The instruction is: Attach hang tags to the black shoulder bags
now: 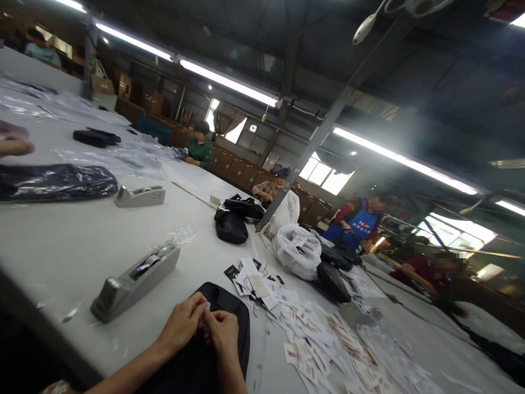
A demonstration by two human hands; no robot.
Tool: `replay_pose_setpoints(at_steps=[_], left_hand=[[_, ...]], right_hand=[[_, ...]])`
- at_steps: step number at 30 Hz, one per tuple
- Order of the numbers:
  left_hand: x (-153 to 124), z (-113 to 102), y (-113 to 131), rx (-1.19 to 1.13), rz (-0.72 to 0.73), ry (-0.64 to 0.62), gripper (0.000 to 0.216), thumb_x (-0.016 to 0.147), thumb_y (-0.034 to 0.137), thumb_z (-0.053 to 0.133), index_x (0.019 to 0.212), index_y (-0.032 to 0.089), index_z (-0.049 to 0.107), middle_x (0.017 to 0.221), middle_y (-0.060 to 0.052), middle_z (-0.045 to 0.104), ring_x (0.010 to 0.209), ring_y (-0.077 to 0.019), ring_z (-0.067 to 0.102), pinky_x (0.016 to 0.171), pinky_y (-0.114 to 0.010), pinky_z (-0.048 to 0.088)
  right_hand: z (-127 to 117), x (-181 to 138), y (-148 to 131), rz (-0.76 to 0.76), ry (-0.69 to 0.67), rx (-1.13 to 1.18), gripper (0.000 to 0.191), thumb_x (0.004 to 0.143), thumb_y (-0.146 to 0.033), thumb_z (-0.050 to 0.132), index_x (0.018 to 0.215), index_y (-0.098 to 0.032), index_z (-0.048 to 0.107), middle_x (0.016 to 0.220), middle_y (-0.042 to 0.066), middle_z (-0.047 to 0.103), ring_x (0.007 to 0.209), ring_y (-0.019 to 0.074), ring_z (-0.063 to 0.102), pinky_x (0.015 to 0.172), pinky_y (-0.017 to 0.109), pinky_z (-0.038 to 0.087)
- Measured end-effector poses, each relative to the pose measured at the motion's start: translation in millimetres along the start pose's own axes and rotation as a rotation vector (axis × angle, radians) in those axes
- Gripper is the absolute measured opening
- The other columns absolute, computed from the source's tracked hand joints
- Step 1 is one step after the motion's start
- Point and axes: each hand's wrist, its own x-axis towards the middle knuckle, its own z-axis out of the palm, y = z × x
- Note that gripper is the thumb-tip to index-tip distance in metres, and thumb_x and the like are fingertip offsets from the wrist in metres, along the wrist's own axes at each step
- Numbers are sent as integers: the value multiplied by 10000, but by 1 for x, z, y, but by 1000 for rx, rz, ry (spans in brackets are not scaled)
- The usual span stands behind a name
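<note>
While both hands meet over its upper part, a black bag [197,361] lies on the near middle of the white table [65,235], its lower end cut off by the bottom edge and much of its face covered by the forearms. The left hand [183,320] reaches in from the near left, wrist slightly bent, fingers curled and pinched narrow; the right hand [223,328] comes up more steeply, its thumb and fingers likewise drawn together. Their fingertips meet around a small pale piece [207,305], mostly hidden by the fingers and too small to identify. A patterned sleeve [57,387] barely shows at the near left. Left of the bag stands a grey tape dispenser [135,287]; to its right spread loose tags [262,287] and printed cards [307,358], the print unreadable. Farther left, another person's hand [16,146] is blurred and cut off at the edge, near a plastic-wrapped dark bundle [57,181]. The far workers are partly hidden or blurred.
</note>
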Motion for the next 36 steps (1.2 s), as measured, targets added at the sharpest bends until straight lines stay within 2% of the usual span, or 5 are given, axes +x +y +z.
replay_pose_setpoints(at_steps=[5,10,18,30,36], left_hand=[[-6,4,-7,-63,-28,36,283,833,434,400,795,207,564,554,34,596,516,-150,581,517,-227,441],[-4,3,-14,-131,-51,72,381,817,517,395,735,187,568,602,-14,655,565,-178,628,549,-256,477],[16,7,-23,-251,-179,36,223,705,401,523,718,178,524,511,30,570,425,-132,557,375,-198,375],[28,0,-22,-330,-260,183,248,614,417,530,598,170,523,411,78,397,341,-77,351,351,-195,233],[28,2,-18,-334,-199,168,340,647,512,538,668,173,527,484,57,468,404,-98,423,385,-207,297]], right_hand=[[6,-4,-5,-88,164,-133,301,699,-380,613,496,-161,648,485,42,619,468,140,551,417,210,351],[-1,-8,-3,-207,-97,41,348,779,-400,526,624,-138,696,520,31,625,457,125,526,428,208,357],[2,-13,2,-415,115,-67,230,804,-311,555,967,-194,668,851,59,686,709,169,632,625,248,492],[-41,-9,-13,-661,-294,-382,183,856,-154,446,850,-216,618,795,-16,632,727,108,583,651,179,410],[-49,-24,-24,-687,-281,-419,196,862,-227,494,994,-282,628,993,-20,634,875,129,601,762,199,430]])
